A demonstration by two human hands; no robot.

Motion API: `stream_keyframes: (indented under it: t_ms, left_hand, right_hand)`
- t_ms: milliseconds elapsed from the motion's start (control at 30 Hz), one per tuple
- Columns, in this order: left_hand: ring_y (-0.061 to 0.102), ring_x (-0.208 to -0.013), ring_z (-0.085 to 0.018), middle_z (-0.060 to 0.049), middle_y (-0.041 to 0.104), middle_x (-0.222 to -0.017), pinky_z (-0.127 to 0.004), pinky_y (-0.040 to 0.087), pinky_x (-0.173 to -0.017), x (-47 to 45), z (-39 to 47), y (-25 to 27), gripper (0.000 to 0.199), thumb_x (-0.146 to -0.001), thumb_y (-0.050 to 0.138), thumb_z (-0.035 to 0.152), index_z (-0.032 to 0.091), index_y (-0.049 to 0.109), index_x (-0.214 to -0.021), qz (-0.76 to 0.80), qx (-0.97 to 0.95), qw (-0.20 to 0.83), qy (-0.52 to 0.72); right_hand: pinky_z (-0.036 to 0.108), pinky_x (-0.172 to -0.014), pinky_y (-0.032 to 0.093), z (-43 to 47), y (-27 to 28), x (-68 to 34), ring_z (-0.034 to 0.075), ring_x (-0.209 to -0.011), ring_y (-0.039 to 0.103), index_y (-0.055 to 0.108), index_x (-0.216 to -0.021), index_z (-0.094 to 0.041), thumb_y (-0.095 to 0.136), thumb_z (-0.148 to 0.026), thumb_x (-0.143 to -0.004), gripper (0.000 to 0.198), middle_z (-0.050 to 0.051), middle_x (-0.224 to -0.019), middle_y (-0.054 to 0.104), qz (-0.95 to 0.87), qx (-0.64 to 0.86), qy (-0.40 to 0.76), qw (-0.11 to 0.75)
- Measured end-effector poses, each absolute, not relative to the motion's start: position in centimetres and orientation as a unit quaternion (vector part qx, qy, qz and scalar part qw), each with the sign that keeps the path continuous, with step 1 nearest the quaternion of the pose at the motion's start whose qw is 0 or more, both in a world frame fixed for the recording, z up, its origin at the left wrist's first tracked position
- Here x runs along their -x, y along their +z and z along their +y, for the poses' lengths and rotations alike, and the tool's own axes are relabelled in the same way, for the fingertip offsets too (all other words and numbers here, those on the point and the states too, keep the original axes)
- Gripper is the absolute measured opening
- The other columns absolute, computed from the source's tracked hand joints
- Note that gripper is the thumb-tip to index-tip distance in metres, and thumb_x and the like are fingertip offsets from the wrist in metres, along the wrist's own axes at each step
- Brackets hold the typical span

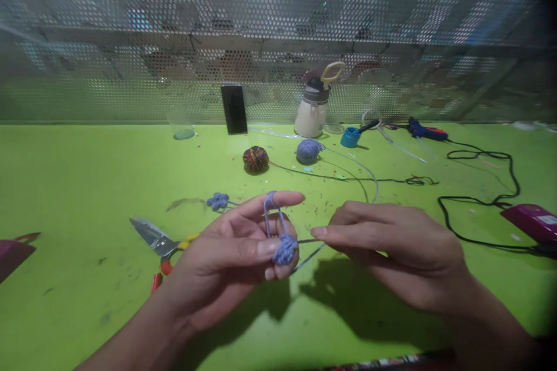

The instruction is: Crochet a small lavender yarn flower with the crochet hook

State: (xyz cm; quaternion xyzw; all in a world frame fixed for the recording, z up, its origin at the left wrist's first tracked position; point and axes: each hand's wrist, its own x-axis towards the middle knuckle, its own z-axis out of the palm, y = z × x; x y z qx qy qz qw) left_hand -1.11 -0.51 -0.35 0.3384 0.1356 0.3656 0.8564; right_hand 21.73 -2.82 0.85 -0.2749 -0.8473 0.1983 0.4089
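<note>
Green counter [87, 185] at lower centre: my left hand [226, 255] pinches a small blue crochet piece [285, 249], yarn looped over its forefinger; my right hand [391, 249] grips the hook [307, 240]. One finished flower [217, 201] lies behind; this one looks half-made.

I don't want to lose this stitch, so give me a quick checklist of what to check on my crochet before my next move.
1. Yarn looped over left hand index finger: ok.
2. Blue crochet piece pinched at the left fingertips: ok.
3. Hook held by right hand: ok, only a thin shaft shows.
4. Hook tip inside a stitch: cannot tell, hidden by the piece.
5. Strand running back to the blue yarn ball free of tangles: cannot tell.
6. Scissors lying apart from the hands: ok.
</note>
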Motion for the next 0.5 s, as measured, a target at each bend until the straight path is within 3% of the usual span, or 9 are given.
stream_keyframes:
  t_ms: [200, 500]
  left_hand:
    - [0.055, -0.062, -0.008, -0.004, 0.059, -0.078, -0.018, 0.041, -0.059, 1.1, -0.4, -0.2, 0.037, -0.077, 0.07, 0.009, 0.013, 0.069, -0.114, 0.134, -0.336, 0.861, 0.357]
    - [0.054, -0.059, -0.008, -0.006, 0.061, -0.08, -0.019, 0.04, -0.056, 1.0, -0.4, -0.5, 0.034, -0.075, 0.07, 0.01, 0.012, 0.072, -0.109, 0.114, -0.345, 0.872, 0.329]
  right_hand:
    - [0.025, -0.058, 0.045, -2.9, 1.0, -22.0, 0.015, -0.071, 0.061, 0.068, -0.118, -0.016, 0.052, 0.004, -0.085, 0.042, 0.008, -0.082, 0.066, -0.848, 0.258, 0.22, 0.408]
    - [0.022, -0.056, 0.043, -1.8, 0.9, -22.0, 0.01, -0.061, 0.056, 0.073, -0.11, -0.02, 0.059, -0.005, -0.088, 0.029, 0.001, -0.07, 0.062, -0.819, 0.218, 0.327, 0.417]
